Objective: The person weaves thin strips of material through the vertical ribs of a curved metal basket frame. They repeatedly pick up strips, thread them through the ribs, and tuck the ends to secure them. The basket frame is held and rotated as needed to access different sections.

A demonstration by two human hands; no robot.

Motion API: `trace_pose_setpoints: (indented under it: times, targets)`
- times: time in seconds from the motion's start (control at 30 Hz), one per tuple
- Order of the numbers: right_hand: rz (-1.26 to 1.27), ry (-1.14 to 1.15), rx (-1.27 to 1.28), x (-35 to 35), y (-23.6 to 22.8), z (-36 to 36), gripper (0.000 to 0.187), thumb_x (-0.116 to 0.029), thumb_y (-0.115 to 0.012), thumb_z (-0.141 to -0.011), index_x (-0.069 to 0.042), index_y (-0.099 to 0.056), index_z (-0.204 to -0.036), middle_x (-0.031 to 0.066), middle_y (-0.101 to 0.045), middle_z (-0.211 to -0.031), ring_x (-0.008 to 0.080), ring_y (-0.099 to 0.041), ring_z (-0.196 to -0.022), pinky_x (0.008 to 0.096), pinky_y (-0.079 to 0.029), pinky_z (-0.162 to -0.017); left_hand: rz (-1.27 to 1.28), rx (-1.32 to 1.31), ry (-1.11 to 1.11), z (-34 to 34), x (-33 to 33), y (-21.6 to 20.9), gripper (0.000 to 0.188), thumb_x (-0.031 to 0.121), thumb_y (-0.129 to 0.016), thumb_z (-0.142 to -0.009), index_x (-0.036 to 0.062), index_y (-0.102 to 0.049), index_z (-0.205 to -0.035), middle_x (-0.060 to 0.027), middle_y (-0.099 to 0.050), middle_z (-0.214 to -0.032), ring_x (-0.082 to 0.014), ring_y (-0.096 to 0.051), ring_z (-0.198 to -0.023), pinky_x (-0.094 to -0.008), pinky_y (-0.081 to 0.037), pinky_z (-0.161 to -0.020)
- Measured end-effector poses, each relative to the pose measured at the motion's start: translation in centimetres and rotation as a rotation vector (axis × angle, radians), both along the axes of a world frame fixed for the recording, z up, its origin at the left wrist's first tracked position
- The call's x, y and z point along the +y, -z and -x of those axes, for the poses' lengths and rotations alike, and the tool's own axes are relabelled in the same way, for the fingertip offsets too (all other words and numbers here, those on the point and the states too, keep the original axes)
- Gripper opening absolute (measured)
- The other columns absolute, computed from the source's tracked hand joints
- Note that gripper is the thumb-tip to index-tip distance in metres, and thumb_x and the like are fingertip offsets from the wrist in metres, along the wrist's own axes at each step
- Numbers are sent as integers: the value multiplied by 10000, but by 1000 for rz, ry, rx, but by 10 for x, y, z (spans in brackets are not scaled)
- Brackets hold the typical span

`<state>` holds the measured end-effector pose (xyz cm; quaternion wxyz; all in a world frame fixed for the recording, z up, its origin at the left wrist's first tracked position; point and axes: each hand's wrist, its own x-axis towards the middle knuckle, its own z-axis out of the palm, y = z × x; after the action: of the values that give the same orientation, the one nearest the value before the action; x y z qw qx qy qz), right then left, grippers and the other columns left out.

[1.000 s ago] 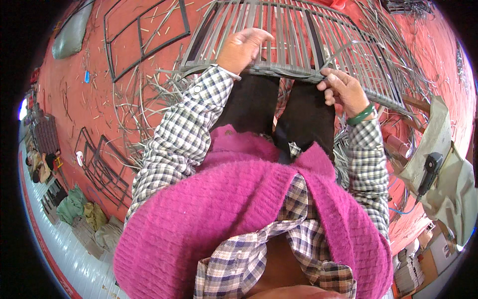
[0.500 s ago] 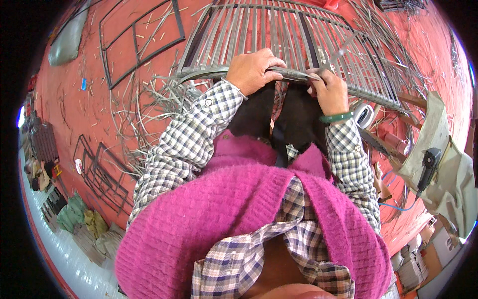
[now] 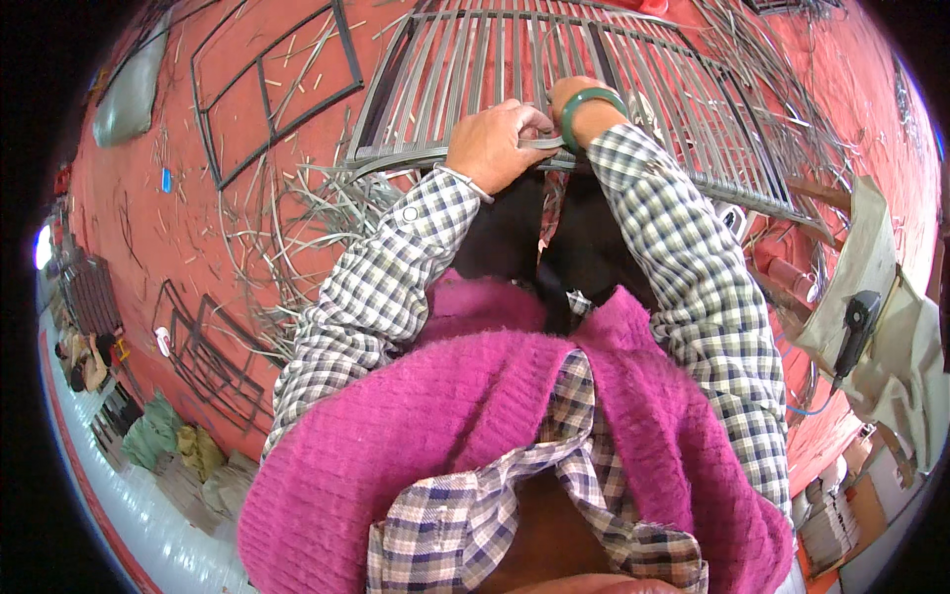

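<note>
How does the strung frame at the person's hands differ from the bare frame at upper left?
The strung frame is crossed by many grey strips; the bare frame has wide openings showing red floor.
The left hand and right hand are at the strung frame's near edge, while the bare frame lies untouched by either.
Both have dark bars.

small blue object (image 3: 166, 180) on red floor (image 3: 178, 257), crumpled green fabric (image 3: 151, 432) at lower left
</note>
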<state>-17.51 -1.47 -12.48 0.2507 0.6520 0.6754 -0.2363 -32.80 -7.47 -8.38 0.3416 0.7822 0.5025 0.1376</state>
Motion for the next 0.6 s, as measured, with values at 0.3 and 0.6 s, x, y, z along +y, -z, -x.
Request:
trace_pose_setpoints:
  times: [0.3, 0.6]
  targets:
    - [-109, 994, 1286, -44, -9, -56, 407, -175, -573, -866, -12, -514, -1234, 55, -634, -861, 102, -551, -614, 251, -424, -509, -42, -53, 97, 8, 7, 7, 203, 278, -733, -724, 108, -653, -800, -35, -595, -779, -212, -614, -725, -336, -472, -638]
    - [76, 1091, 1394, -145, -87, -37, 197, -200, -457, -964, -30, -532, -899, -28, -414, -613, 64, -435, -526, 229, -435, -490, -90, -14, 175, 10, -4, -2, 206, 305, -683, -767, 115, -659, -842, -39, -574, -779, -231, -596, -734, -334, -459, -642]
